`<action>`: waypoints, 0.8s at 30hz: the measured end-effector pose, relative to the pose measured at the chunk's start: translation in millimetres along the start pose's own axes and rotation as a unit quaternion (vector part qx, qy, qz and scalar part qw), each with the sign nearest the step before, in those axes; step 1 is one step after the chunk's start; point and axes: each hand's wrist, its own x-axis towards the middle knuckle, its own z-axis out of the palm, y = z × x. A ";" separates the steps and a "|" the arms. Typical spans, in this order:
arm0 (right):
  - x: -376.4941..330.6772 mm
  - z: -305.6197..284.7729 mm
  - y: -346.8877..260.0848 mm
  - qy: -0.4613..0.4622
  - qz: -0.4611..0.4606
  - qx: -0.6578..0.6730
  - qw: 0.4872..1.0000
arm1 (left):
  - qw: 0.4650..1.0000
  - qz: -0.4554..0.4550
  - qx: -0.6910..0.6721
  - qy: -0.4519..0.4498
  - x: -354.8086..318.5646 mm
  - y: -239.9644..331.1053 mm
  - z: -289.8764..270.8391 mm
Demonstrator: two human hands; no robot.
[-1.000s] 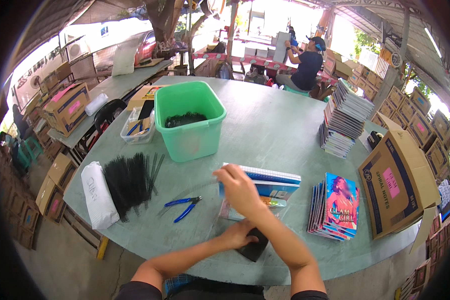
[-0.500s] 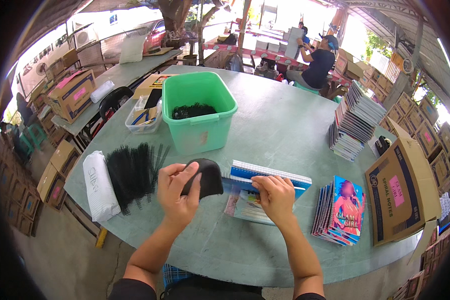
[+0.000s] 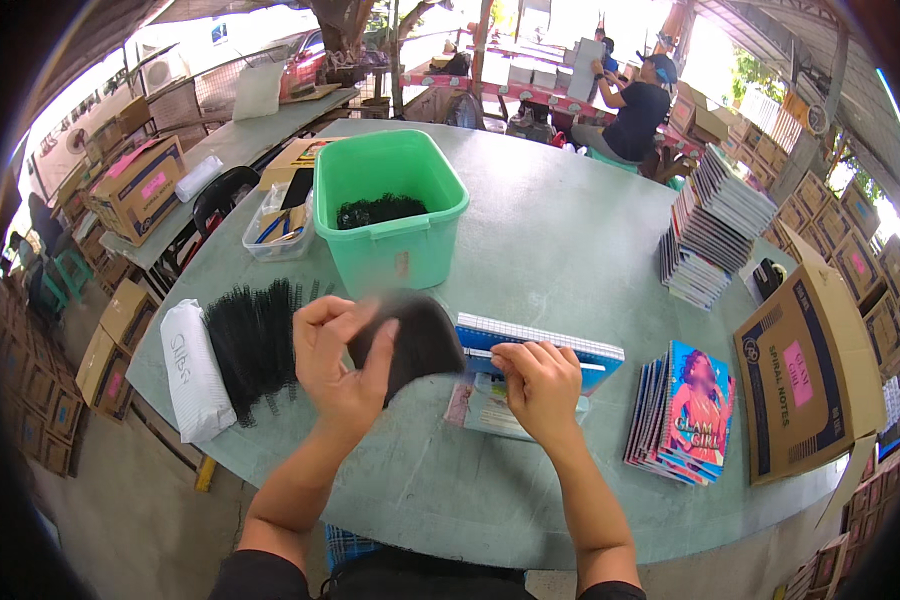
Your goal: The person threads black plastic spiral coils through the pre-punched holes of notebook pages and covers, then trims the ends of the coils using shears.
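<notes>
My left hand (image 3: 345,350) is closed on a curved black pad (image 3: 410,345), slightly blurred, beside the left end of a notebook (image 3: 545,340). That notebook stands on its long edge, with white pages and a blue cover showing. My right hand (image 3: 542,385) pinches its near side; what lies under the fingertips is hidden. Below it, another notebook or cover (image 3: 490,412) lies partly hidden. Left of my left hand, black plastic spiral coils (image 3: 255,345) are spread on the table, next to a white wrapped roll (image 3: 195,370).
A green tub (image 3: 390,255) holding black coil scraps stands ahead. Beside it, a clear container (image 3: 275,235) holds blue-handled pliers. Finished-looking spiral notebooks (image 3: 695,410) stack at right, near a cardboard box (image 3: 810,370) and a taller notebook stack (image 3: 710,230). Another person (image 3: 640,115) sits at a far table.
My left hand has shifted slightly left and down, and the black pad is now tilted and blurred. My right hand stays at the notebook, a little further left.
</notes>
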 end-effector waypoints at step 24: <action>-34.9 -31.4 51.9 0.016 0.319 0.460 0.829 | 0.989 -0.081 -0.074 -0.100 28.5 15.2 18.6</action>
